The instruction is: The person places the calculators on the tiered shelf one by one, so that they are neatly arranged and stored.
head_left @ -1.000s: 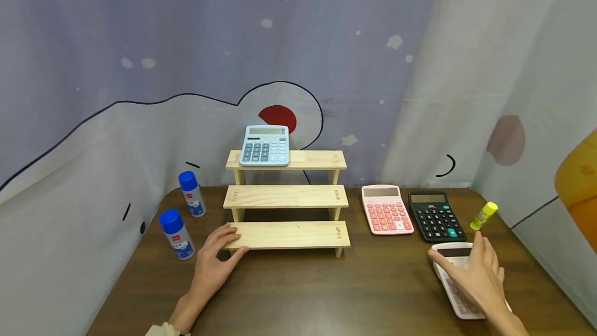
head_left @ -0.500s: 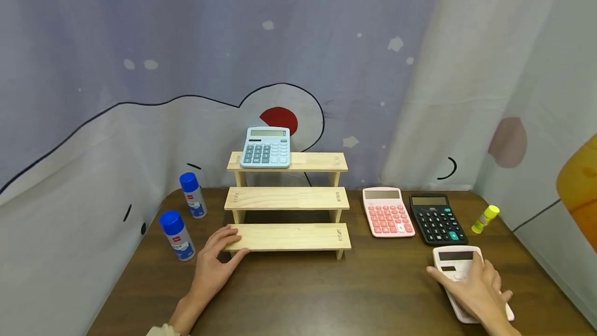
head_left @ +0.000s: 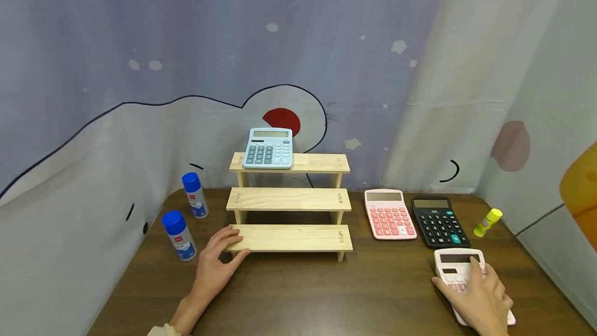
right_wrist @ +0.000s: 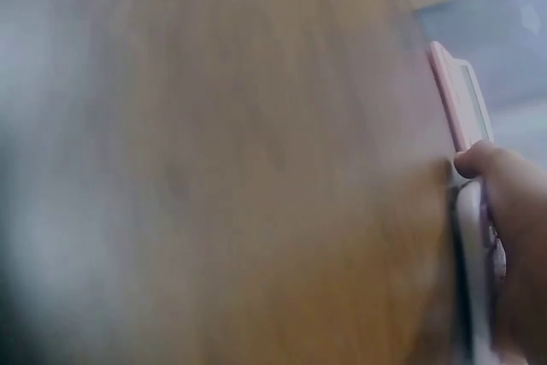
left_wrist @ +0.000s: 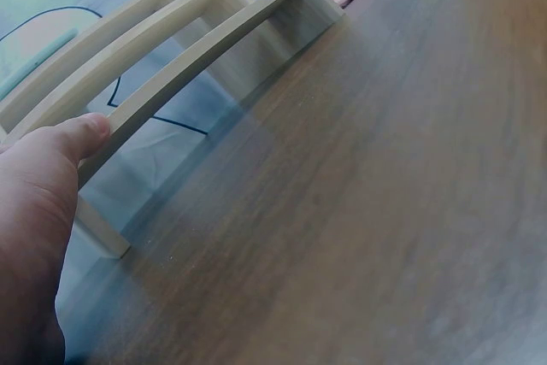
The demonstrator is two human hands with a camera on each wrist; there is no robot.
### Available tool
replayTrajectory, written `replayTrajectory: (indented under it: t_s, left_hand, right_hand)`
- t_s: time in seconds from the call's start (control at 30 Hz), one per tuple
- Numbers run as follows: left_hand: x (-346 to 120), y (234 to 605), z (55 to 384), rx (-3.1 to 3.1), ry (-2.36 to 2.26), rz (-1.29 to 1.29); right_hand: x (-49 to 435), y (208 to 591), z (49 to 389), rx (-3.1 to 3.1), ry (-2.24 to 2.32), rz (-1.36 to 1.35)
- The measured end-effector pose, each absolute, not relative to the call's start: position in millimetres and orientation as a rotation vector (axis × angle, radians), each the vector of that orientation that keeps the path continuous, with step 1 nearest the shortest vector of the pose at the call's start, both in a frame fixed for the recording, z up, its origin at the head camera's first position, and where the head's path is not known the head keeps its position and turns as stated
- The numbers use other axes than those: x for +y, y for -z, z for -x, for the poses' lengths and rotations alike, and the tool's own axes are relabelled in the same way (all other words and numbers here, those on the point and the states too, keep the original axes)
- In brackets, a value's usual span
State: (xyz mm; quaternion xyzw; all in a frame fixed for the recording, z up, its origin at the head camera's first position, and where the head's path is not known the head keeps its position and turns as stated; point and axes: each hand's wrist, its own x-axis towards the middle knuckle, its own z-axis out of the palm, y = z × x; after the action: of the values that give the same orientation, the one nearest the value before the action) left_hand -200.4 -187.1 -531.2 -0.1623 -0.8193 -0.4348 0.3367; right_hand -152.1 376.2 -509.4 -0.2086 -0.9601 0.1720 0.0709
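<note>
My left hand holds the left end of the lowest step of a three-tier wooden stand, thumb at the front edge and fingers over the top. The left wrist view shows the thumb against that step's edge. My right hand spans a white calculator lying on the table, with thumb at its left side and fingers at its right. The palm hides much of the keypad. In the right wrist view, the thumb touches near the calculator's edge. A light blue calculator leans on the top step.
A pink calculator and a black calculator lie right of the stand. Beyond the white calculator is a yellow glue stick. Two blue-capped bottles stand at the left. A patterned curtain hangs behind the table.
My right hand has come down onto the white calculator, its thumb and fingers closing about its sides. The left hand has stayed on the stand. The head view has shifted slightly.
</note>
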Motion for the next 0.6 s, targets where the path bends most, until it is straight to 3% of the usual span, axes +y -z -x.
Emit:
replayTrajectory:
  t_s: [0.6]
  left_hand:
    - [-186.9, 531.2, 201.5, -2.143, 1.124, 0.418]
  right_hand:
    - [367.7, 518.2, 154.7, -2.797, -0.544, 0.661]
